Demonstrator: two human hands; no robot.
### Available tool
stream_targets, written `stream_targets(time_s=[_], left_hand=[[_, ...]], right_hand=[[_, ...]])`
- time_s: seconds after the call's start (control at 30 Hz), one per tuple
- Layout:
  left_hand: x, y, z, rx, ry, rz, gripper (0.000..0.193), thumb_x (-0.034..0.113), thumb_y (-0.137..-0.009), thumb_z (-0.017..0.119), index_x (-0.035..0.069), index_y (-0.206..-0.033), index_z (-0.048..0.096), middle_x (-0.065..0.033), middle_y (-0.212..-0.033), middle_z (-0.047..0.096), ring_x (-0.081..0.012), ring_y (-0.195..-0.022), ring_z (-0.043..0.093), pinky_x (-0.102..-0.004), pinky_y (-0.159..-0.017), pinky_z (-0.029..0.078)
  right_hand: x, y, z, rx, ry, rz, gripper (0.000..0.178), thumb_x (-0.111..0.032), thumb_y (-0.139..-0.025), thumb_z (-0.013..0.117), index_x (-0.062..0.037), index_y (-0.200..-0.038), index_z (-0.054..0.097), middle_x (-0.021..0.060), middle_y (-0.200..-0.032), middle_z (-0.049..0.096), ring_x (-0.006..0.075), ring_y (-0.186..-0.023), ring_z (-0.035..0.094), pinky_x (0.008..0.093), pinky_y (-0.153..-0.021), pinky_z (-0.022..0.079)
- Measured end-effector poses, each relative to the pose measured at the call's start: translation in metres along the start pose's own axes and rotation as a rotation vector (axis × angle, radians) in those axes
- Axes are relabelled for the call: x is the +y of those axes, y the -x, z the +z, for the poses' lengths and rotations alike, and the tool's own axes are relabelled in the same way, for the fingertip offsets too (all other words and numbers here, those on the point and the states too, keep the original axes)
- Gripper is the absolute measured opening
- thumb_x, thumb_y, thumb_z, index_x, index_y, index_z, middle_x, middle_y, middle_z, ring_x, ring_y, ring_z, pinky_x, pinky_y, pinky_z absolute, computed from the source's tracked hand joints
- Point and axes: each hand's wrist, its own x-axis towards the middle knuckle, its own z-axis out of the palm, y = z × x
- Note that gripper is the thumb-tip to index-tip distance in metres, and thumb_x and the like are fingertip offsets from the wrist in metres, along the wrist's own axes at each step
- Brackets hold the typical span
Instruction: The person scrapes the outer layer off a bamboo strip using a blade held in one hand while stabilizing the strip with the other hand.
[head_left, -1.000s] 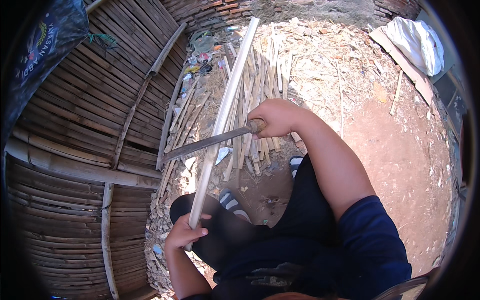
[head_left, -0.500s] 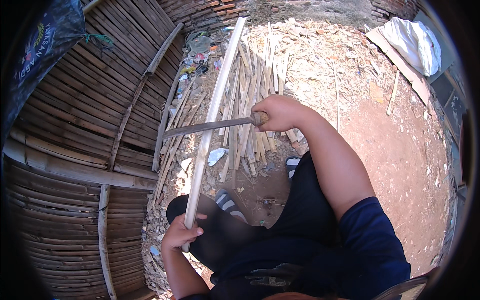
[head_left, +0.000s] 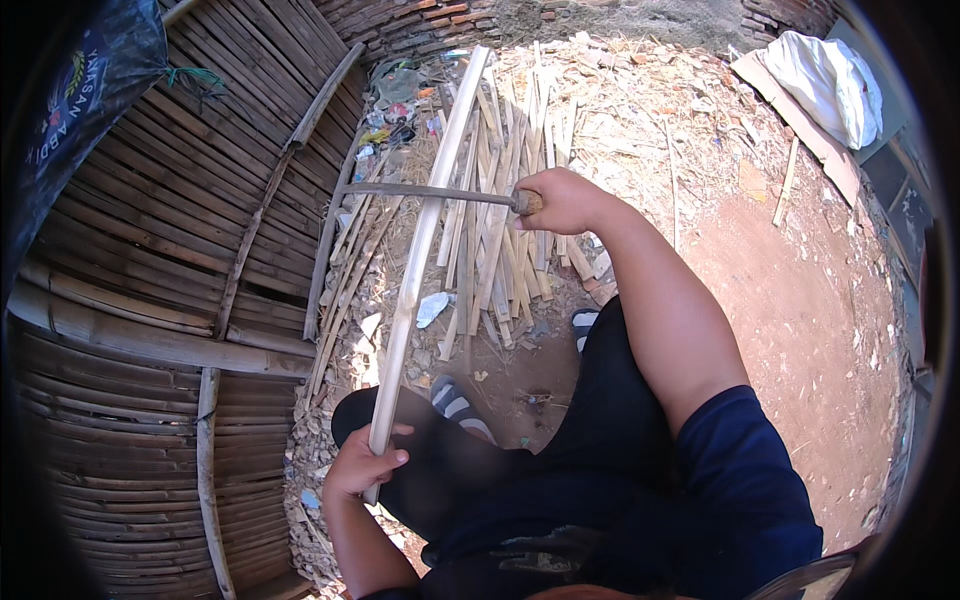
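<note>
A long, pale bamboo strip (head_left: 410, 298) slants up and away from my left knee. Its near end is gripped by my left hand (head_left: 364, 462), thumb across the top. My right hand (head_left: 562, 203) is closed round the wooden handle of a machete (head_left: 455, 193). The dark blade lies crosswise over the strip, well beyond its middle, and its tip points left. Whether the edge bites into the bamboo cannot be seen.
Several split bamboo strips (head_left: 500, 250) lie heaped on the ground ahead. A bamboo-slat wall (head_left: 150, 230) runs along my left. A brick wall (head_left: 430, 25) closes the far side. At the far right a white sack (head_left: 825, 90) rests on a brown board (head_left: 800, 130).
The machete has moved farther along the bamboo strip, away from me, and its blade now lies closer to level. The strip's far end has dipped slightly; my left hand stays put.
</note>
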Motion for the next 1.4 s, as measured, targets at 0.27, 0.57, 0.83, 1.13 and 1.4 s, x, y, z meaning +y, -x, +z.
stream_targets(time_s=[0.27, 0.57, 0.83, 1.13, 1.4], left_hand=[[0.0, 0.004, 0.0, 0.006, -0.043, -0.003, 0.05, 0.012, -0.081, 0.085, -0.001, -0.123, 0.062, 0.0055, -0.064, 0.048, -0.0033, -0.05, 0.04, -0.022, -0.045, 0.03], [-0.006, -0.001, -0.004, -0.017, 0.019, 0.04, 0.051, 0.011, -0.08, 0.085, -0.002, -0.123, 0.062, 0.0058, -0.064, 0.047, -0.0033, -0.05, 0.039, -0.0219, -0.045, 0.029], [-0.003, -0.001, 0.0, -0.005, -0.03, 0.053, 0.05, 0.012, -0.079, 0.086, -0.003, -0.121, 0.061, 0.0048, -0.064, 0.047, -0.0045, -0.049, 0.038, -0.0232, -0.045, 0.028], [-0.002, -0.002, 0.002, 0.031, -0.058, 0.014, 0.046, 0.013, -0.079, 0.086, 0.001, -0.119, 0.067, 0.0063, -0.062, 0.05, -0.004, -0.05, 0.045, -0.0214, -0.047, 0.035], [0.003, 0.001, 0.004, 0.016, -0.078, 0.017, 0.044, 0.013, -0.08, 0.085, 0.002, -0.119, 0.068, 0.0072, -0.062, 0.051, -0.0033, -0.051, 0.046, -0.0212, -0.047, 0.035]], right_hand=[[0.009, -0.007, -0.003, -0.029, -0.062, -0.035, 0.041, -0.032, -0.081, 0.079, -0.0079, -0.112, 0.071, 0.0176, -0.102, 0.072, 0.0331, -0.1, 0.068, 0.0432, -0.087, 0.053], [0.025, -0.003, -0.004, 0.178, -0.1, 0.081, 0.041, -0.032, -0.081, 0.079, -0.0094, -0.114, 0.072, 0.0172, -0.106, 0.072, 0.0342, -0.102, 0.068, 0.0428, -0.089, 0.053], [-0.011, 0.011, -0.003, -0.004, 0.057, -0.174, 0.033, -0.034, -0.08, 0.08, -0.0102, -0.102, 0.072, 0.0168, -0.091, 0.071, 0.0347, -0.088, 0.067, 0.0438, -0.079, 0.052], [0.039, -0.004, -0.007, 0.274, -0.157, 0.161, 0.05, -0.041, -0.082, 0.078, -0.0087, -0.119, 0.071, 0.019, -0.106, 0.072, 0.0332, -0.104, 0.069, 0.0436, -0.092, 0.052], [-0.026, 0.017, 0.006, -0.024, 0.127, -0.226, 0.04, -0.034, -0.078, 0.081, -0.008, -0.106, 0.072, 0.0156, -0.082, 0.068, 0.0324, -0.081, 0.066, 0.0411, -0.077, 0.052]])
